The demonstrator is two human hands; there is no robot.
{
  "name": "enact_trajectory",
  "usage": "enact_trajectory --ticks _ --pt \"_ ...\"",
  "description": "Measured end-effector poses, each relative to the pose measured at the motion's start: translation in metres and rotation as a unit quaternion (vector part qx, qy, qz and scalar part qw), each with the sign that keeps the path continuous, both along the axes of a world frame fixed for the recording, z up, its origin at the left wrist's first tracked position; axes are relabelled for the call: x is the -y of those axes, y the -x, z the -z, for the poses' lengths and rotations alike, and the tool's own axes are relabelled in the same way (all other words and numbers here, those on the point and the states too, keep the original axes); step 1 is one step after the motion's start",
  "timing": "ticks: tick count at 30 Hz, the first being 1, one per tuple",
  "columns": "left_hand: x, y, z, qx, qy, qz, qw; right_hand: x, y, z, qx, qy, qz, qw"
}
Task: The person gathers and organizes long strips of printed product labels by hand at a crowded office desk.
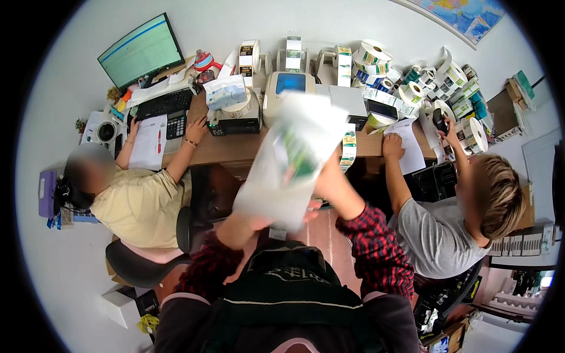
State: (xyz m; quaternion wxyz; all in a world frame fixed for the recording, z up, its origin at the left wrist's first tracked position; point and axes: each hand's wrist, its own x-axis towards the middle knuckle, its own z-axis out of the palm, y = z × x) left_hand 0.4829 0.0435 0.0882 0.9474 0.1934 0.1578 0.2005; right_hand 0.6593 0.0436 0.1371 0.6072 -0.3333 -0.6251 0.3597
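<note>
A white plastic-looking bag (289, 150) with a green printed patch is held up in front of me, tilted and blurred by motion. My left hand (254, 220) supports its lower end, mostly hidden beneath it. Along the right side, my right hand (327, 176) grips the bag, its fingers largely out of sight behind it. Behind the bag stands a beige label printer (271, 90) with a blue window, partly covered. A label roll on a holder (293, 55) is just beyond the printer.
A seated person (141, 207) works at left by a keyboard (163, 103) and monitor (141, 50). At right another person (446, 238) holds a dark device (439, 120) over papers. Many label rolls (450, 79) crowd the wooden desk (229, 148). A black printer (236, 121) bears a tissue pack (226, 92).
</note>
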Motion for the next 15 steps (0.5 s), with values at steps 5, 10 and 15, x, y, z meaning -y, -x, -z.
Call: enact_trajectory --ticks 5,10,15 --pt "-0.018 -0.017 0.012 -0.008 0.045 -0.073 0.996 0.072 0.032 0.027 0.057 0.046 -0.191 0.979" --pt "-0.06 -0.011 0.033 -0.061 -0.048 -0.201 0.977 0.122 0.02 0.042 0.108 -0.006 -0.199 0.974" --pt "-0.111 0.011 0.027 -0.06 -0.217 -0.21 0.951 0.156 0.011 0.065 0.141 0.043 -0.142 0.979"
